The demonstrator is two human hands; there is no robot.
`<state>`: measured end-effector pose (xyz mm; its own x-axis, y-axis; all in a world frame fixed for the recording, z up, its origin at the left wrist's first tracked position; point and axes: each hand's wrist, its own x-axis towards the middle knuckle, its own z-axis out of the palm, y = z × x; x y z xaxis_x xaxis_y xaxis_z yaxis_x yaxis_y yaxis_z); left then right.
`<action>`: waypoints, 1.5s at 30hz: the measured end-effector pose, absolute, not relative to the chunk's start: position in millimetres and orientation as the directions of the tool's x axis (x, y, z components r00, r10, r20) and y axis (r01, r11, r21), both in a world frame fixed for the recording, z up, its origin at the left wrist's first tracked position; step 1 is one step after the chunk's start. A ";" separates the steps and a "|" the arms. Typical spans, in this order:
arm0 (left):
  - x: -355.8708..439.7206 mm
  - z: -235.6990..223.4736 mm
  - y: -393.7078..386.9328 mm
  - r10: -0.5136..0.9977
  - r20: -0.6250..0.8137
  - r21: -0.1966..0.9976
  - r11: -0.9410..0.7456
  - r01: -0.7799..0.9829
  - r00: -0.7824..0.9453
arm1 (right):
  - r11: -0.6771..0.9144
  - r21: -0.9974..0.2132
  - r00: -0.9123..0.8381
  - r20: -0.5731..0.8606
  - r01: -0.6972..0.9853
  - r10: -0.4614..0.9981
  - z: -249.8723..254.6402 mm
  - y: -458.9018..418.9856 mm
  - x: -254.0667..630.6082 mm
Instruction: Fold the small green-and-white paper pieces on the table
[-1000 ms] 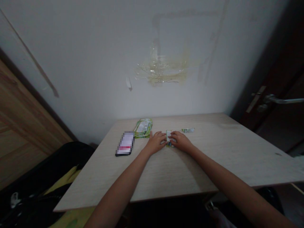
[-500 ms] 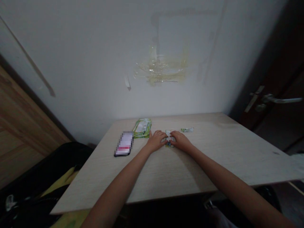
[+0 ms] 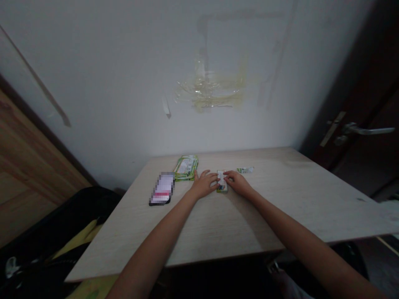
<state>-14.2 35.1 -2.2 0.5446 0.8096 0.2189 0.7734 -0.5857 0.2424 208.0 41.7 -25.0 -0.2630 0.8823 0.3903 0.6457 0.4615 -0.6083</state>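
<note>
Compared with the views of a second and half a second ago, the chief change is at your right hand, just right of the frame's centre: its thumb, which then reached over the lower part of the small packet, has drawn back to the right. More of the packet's pale printed face and its coloured lower end is exposed as a result. The packet itself lies flat on the desk, slightly below and right of the middle of the frame, between your two hands. Your left hand is found spread, thumb apart, its fingers reaching the packet's left edge without closing around it. Your right fingers are bent loosely over the right edge; whether they pinch it or merely rest there cannot be told at this size. In my judgement, you have eased the pressure on the right side while the left steadies the piece, and the packet's flatness can now be checked more readily. No displacement is noted elsewhere on the desk: the stack of green packets lies left of centre near your left thumb, the phone lies just below and left of that stack, and the small green-and-white scrap lies beyond your right hand.
</note>
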 end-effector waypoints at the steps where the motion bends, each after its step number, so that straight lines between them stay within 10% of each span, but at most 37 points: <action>1: -14.2 -2.1 35.1 0.809 0.219 0.243 -0.587 0.772 0.545 | 0.458 -0.621 -0.257 0.389 0.636 0.885 -25.8 44.1 208.9; 45: -15.4 -2.8 34.9 0.813 0.212 0.238 -0.581 0.778 0.542 | 0.579 -0.479 -0.491 0.307 0.660 0.815 -15.0 44.1 226.7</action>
<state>-15.4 34.9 -2.8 0.5420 0.8132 0.2121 0.7783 -0.5809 0.2383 226.7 44.1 -15.0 -0.4915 0.8150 0.3069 0.6603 0.5785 -0.4790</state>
